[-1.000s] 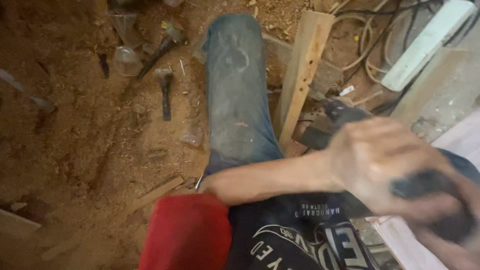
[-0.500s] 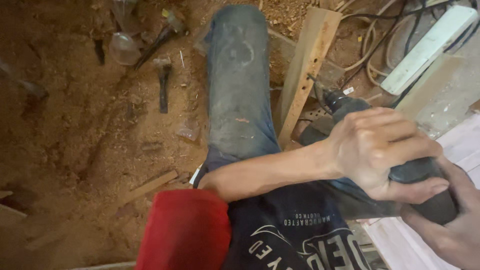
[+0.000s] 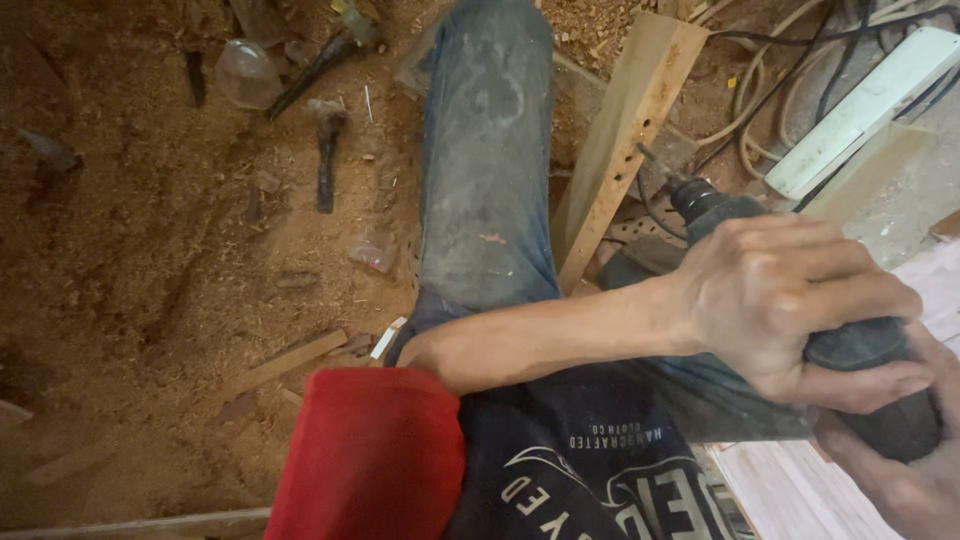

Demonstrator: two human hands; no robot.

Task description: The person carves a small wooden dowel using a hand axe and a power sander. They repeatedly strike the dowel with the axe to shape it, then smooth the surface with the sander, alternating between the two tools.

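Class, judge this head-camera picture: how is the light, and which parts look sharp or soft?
Head view: warm, even light without glare; the left hand on the drill is sharp, the hammer on the sawdust is clear, the red sleeve is soft.

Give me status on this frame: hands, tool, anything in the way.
Left hand shut on drill, right hand gripping its rear. Bit beside the holed plank; contact unclear. Own leg alongside, cables past it.

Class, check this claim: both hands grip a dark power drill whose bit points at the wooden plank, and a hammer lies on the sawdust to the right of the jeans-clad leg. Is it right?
Not quite. The head view shows the hammer on the sawdust to the left of the leg, not the right. The rest holds: left hand and right hand grip the drill, bit toward the plank.
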